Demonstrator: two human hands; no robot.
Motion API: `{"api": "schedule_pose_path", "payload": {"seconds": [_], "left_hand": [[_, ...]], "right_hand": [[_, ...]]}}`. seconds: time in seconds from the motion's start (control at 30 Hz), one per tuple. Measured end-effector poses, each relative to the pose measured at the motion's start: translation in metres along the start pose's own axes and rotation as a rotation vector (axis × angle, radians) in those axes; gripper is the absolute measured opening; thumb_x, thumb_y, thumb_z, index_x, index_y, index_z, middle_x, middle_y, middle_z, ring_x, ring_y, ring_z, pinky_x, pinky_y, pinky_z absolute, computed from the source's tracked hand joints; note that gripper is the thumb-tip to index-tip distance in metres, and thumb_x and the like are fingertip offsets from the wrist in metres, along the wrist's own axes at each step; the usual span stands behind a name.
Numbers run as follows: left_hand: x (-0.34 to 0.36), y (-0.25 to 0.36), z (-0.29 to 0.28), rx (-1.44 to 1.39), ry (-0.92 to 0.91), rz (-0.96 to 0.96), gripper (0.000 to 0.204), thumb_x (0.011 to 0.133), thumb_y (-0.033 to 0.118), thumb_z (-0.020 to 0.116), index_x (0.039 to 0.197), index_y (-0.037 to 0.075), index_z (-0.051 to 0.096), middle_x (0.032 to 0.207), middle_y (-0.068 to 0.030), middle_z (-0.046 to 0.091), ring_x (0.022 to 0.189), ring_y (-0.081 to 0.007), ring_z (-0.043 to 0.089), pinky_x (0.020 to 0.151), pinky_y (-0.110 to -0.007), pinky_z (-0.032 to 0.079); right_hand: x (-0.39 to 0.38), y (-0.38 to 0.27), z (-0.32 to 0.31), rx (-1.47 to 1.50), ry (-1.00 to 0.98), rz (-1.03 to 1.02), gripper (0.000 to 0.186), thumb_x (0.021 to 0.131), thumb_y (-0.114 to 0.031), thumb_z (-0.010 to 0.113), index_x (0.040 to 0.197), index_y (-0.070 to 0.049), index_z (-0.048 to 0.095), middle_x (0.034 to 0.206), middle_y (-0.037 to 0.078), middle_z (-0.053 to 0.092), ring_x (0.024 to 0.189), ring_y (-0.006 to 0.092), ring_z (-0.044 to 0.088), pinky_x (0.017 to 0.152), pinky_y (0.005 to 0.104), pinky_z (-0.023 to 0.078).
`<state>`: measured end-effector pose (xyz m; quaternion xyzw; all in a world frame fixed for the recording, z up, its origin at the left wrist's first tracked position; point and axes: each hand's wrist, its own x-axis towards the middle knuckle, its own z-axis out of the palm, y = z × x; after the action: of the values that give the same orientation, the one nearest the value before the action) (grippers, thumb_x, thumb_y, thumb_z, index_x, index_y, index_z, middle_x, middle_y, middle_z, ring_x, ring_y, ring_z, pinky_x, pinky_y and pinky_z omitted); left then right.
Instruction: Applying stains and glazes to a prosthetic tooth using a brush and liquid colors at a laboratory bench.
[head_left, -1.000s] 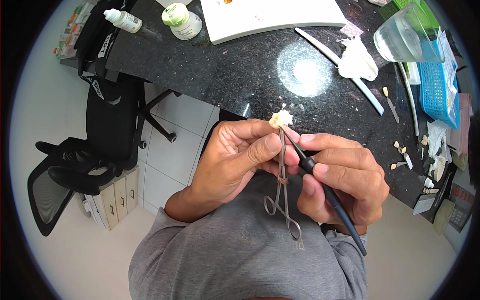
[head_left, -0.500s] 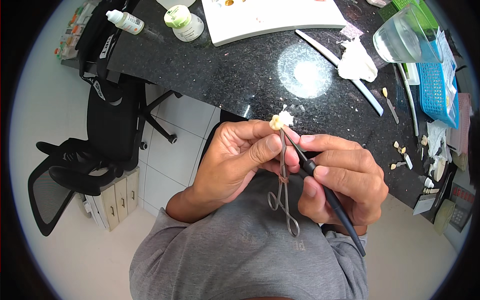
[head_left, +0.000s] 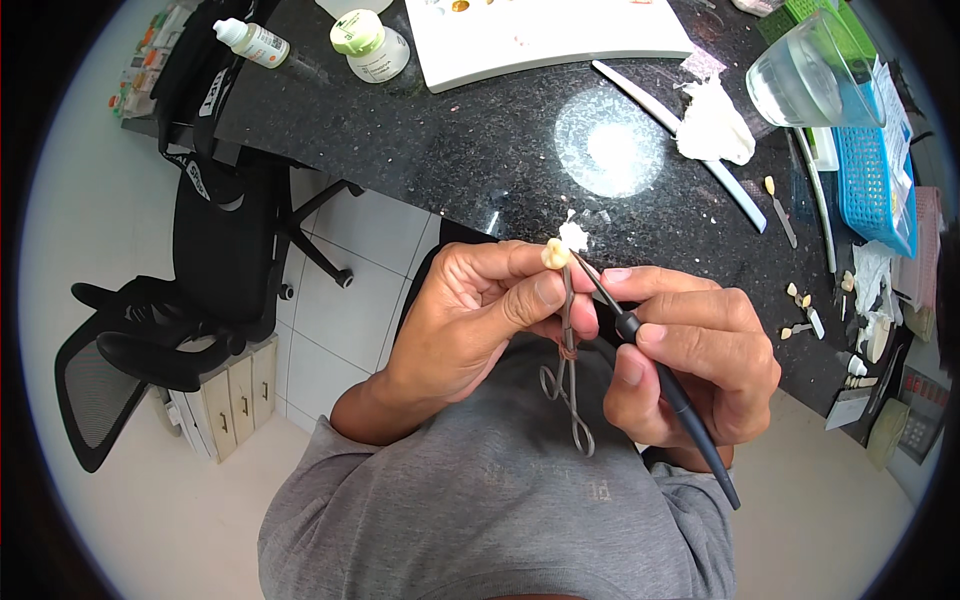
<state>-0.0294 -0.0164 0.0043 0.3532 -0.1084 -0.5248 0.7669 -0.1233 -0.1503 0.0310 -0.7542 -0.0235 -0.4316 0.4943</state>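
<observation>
My left hand (head_left: 470,320) grips steel hemostat forceps (head_left: 568,385), banded below the jaws, with a cream molar-shaped tooth crown (head_left: 555,253) at their tip. My right hand (head_left: 700,370) holds a slim black-handled tool (head_left: 680,405) between thumb and fingers, its fine dark tip at the crown's right side; whether it touches I cannot tell. Just beyond the crown, white crumpled material (head_left: 574,232) shows at the desk's near edge.
A dark speckled desk (head_left: 470,130) holds a white palette (head_left: 540,30), dropper bottle (head_left: 250,43), lidded jar (head_left: 370,50), glass of liquid (head_left: 810,75), long pale tool (head_left: 740,195), tissue (head_left: 715,120), blue basket (head_left: 870,200) and several shade tabs (head_left: 800,295). A black chair (head_left: 220,260) stands left.
The forceps and crown have tilted slightly, with the finger rings rising. My right hand and the black tool have shifted a little to the right.
</observation>
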Motion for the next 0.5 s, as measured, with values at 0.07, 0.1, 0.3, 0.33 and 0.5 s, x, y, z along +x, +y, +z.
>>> {"api": "schedule_pose_path", "payload": {"seconds": [0.07, 0.1, 0.3, 0.33, 0.5], "left_hand": [[-0.0002, -0.0011, -0.0006, 0.013, 0.005, 0.012, 0.020, 0.092, 0.013, 0.054, 0.101, -0.002, 0.063, 0.084, -0.0090, 0.065, 0.078, -0.0128, 0.064, 0.067, -0.026, 0.054], [-0.0003, -0.0015, -0.0008, 0.027, 0.010, 0.024, 0.019, 0.092, 0.013, 0.054, 0.101, -0.002, 0.063, 0.083, -0.0092, 0.065, 0.078, -0.0128, 0.064, 0.067, -0.026, 0.054], [-0.0003, 0.0012, 0.0012, 0.031, 0.019, 0.001, 0.020, 0.092, 0.013, 0.055, 0.101, -0.003, 0.063, 0.085, -0.0093, 0.065, 0.079, -0.0123, 0.063, 0.068, -0.026, 0.053], [-0.0003, 0.0009, 0.0008, 0.031, 0.020, 0.002, 0.020, 0.092, 0.013, 0.055, 0.101, -0.003, 0.063, 0.085, -0.0093, 0.065, 0.079, -0.0123, 0.063, 0.068, -0.026, 0.053], [-0.0002, -0.0003, 0.0001, 0.029, 0.026, 0.003, 0.016, 0.092, 0.010, 0.052, 0.098, -0.003, 0.061, 0.084, -0.0129, 0.065, 0.075, -0.0174, 0.065, 0.065, -0.028, 0.056]], "right_hand": [[0.0002, 0.0005, 0.0009, -0.004, 0.004, -0.005, 0.022, 0.062, 0.007, 0.073, 0.078, 0.007, 0.057, 0.066, 0.018, 0.061, 0.066, 0.0295, 0.067, 0.058, 0.0338, 0.059], [0.0003, 0.0007, 0.0012, -0.008, 0.009, -0.010, 0.022, 0.062, 0.007, 0.073, 0.078, 0.007, 0.057, 0.065, 0.018, 0.061, 0.066, 0.0295, 0.067, 0.058, 0.0334, 0.059], [0.0007, 0.0007, 0.0006, -0.017, -0.005, -0.009, 0.022, 0.062, 0.007, 0.074, 0.078, 0.007, 0.058, 0.065, 0.018, 0.061, 0.066, 0.0289, 0.067, 0.058, 0.0333, 0.059], [0.0004, 0.0009, 0.0006, -0.016, -0.006, -0.009, 0.022, 0.062, 0.007, 0.074, 0.078, 0.007, 0.058, 0.065, 0.018, 0.061, 0.066, 0.0289, 0.067, 0.058, 0.0333, 0.059], [0.0004, 0.0009, -0.0007, 0.001, -0.022, -0.014, 0.023, 0.062, 0.007, 0.073, 0.079, 0.007, 0.058, 0.067, 0.018, 0.061, 0.066, 0.0286, 0.067, 0.060, 0.0344, 0.059]]}}
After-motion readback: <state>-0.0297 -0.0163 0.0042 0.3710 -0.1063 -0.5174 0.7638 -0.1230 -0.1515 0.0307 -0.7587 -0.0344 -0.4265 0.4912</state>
